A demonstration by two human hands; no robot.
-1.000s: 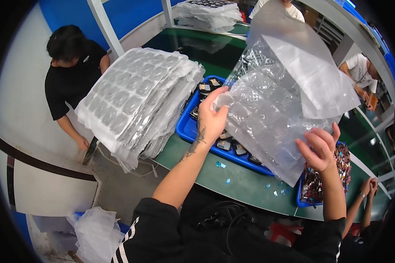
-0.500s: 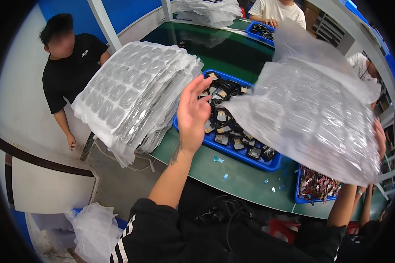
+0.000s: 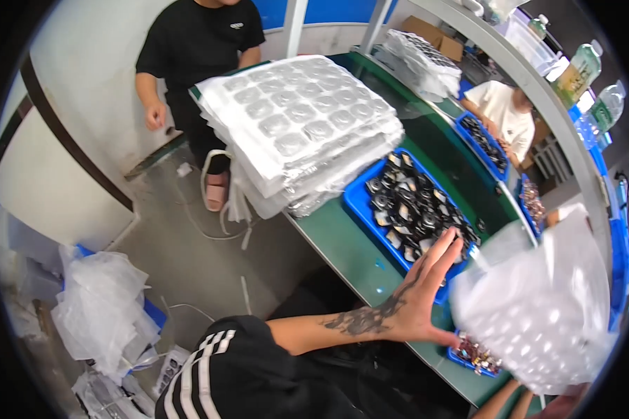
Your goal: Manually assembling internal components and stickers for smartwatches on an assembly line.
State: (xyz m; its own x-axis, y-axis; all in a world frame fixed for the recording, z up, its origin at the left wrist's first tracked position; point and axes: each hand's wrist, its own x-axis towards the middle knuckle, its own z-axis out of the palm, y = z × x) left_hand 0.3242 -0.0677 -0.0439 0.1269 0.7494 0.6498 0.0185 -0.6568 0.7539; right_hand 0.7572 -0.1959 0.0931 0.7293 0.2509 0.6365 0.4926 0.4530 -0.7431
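Note:
My left hand (image 3: 423,300) is open, thumb and fingers spread, over the front edge of the bench beside a blue tray (image 3: 356,202) of small black parts. To its right a blurred, clear plastic-bagged blister tray (image 3: 538,307) hangs tilted in the air. My right hand (image 3: 567,401) grips that tray's lower edge at the bottom right; its fingers are mostly hidden. A tall stack of bagged blister trays (image 3: 307,112) with round pockets stands at the bench's left end. Under the lifted tray, a smaller blue tray (image 3: 493,373) of reddish parts is partly covered.
A person in black (image 3: 196,49) stands beyond the stack, another in white (image 3: 507,119) sits across the green bench (image 3: 314,241). More trays (image 3: 423,63) are piled at the back. Loose plastic bags (image 3: 101,307) lie at lower left, cables (image 3: 217,237) on the floor. Bottles (image 3: 583,66) stand upper right.
My view has swung left. The bagged tray has turned and tilted in my right hand, lower in the picture. My left hand has moved right, away from the stack, fingers still spread.

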